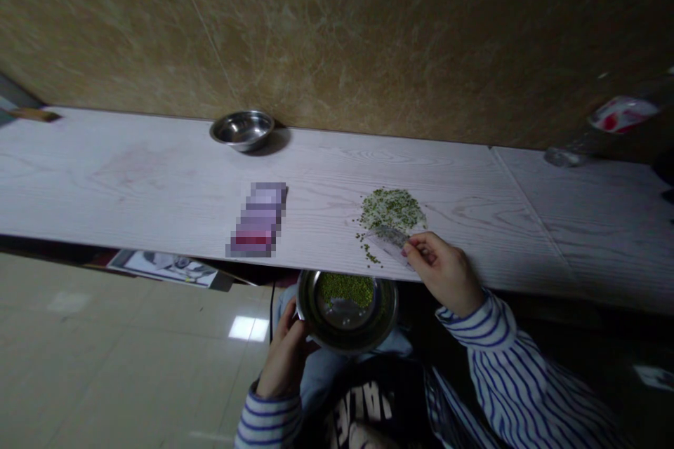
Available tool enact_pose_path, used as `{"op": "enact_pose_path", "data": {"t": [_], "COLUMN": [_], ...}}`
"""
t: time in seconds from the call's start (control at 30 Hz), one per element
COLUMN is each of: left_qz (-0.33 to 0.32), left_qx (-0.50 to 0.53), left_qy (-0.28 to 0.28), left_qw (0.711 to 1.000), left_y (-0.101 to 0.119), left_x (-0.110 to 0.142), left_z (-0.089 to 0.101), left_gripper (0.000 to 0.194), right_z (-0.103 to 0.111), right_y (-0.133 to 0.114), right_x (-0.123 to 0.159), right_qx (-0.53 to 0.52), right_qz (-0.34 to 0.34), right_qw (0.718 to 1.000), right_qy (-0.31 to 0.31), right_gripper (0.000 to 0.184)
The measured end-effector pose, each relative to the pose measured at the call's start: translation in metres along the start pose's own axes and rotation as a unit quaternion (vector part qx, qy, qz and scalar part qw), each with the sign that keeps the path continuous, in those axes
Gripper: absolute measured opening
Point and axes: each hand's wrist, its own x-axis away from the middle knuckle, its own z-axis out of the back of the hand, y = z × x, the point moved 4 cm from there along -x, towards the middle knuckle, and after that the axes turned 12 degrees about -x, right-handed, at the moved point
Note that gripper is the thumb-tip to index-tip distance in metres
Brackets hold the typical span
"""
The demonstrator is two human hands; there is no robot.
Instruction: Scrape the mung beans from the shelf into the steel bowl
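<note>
Pale wood-grain table (326,161) spans 9 to 3 o'clock. Large steel bowl (387,312) just off table's near edge, 6 o'clock; left hand (287,354) grips its rim at 8 o'clock. From that bowl: clear bottle (624,116) at 2 o'clock, small steel bowl (242,130) at 11, mixed green-and-white pile (392,207) on table at 1. Clear plastic piece (387,238) at pile's 6 o'clock, pinched by right hand (445,270). Green beans (345,287) inside large bowl.
</note>
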Motion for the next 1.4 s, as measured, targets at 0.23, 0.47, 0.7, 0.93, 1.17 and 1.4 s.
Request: {"op": "enact_pose_path", "data": {"t": [0.23,0.47,0.7,0.93,1.17,1.4], "left_qz": [0.003,0.004,-0.003,-0.007,-0.003,-0.008], "left_qx": [-0.003,0.004,0.000,-0.003,0.000,0.010], "left_qy": [0.021,0.008,0.028,0.032,0.033,0.028], "left_qw": [1.000,1.000,1.000,0.999,0.999,1.000], "left_y": [0.000,0.000,0.001,0.001,-0.001,0.000], "left_x": [0.001,0.000,0.001,0.002,0.000,0.001], "left_z": [0.002,0.002,0.005,0.001,0.002,0.003], "left_gripper": [0.064,0.069,0.068,0.072,0.067,0.072], "right_z": [0.002,-0.004,0.001,-0.004,-0.002,-0.013], "right_y": [0.002,0.003,0.003,0.008,0.007,-0.004], "right_x": [0.002,0.003,0.004,0.003,0.000,-0.008], "right_qx": [0.002,-0.016,-0.016,-0.018,-0.014,0.020], "right_qz": [-0.006,-0.014,-0.021,-0.028,-0.017,0.021], "right_qw": [1.000,1.000,1.000,0.999,0.999,1.000], "right_qy": [0.013,0.003,0.017,0.016,0.036,0.012], "right_gripper": [0.011,0.012,0.012,0.012,0.013,0.009]}}
